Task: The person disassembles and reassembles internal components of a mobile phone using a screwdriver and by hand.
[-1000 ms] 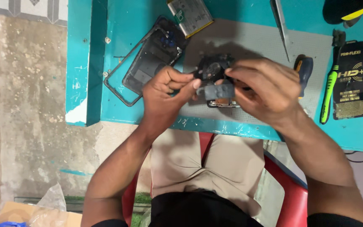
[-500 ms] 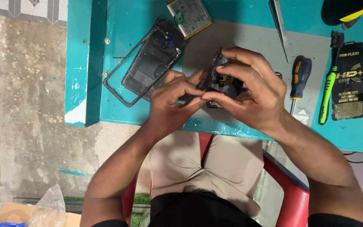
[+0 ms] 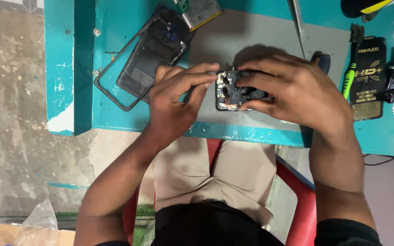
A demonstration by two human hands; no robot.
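Circuit board (image 3: 233,91) is a small dark chunk, roughly rectangular, with tiny gold and silver bits along its left edge and some black parts clumped on top. It sits over the grey work mat (image 3: 261,41), which has a fine dotted texture and lies on a scuffed teal table (image 3: 115,27) with chipped paint at the edge.

The right hand (image 3: 297,95) is wrapped over the board's right side, fingers clamped across the top and thumb underneath, so it's gripping the board firmly. The left hand (image 3: 178,98) comes in from the other side with fingertips pinched together right at the board's left edge, touching it.

Up left lies a black phone frame (image 3: 142,59), thin, rectangular and hollow in part, with a silvery battery (image 3: 199,11) just above it, cut off by the top of the shot. A green-handled tool (image 3: 349,77) sits to the right.

Most of the board is hidden under the right fingers, so I can't make out its full shape.
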